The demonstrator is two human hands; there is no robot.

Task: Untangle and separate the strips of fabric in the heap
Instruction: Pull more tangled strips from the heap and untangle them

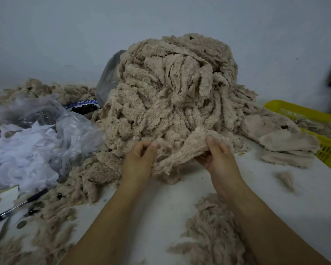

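Note:
A tall heap [172,88] of tangled beige fleecy fabric strips rises in the middle of the white table [161,217]. At its near foot, one wide beige strip [182,152] is stretched between both hands. My left hand [139,159] pinches its left end with thumb and fingers. My right hand [218,159] grips its right end, thumb on top. The rest of the strip runs back into the heap.
Loose beige scraps lie at front right [212,232] and along the left [52,222]. White fabric [21,157] and clear plastic bags [71,127] sit at left, a dark pen [17,207] beside them. A yellow basket [302,113] stands at right, flat beige pieces [283,138] before it.

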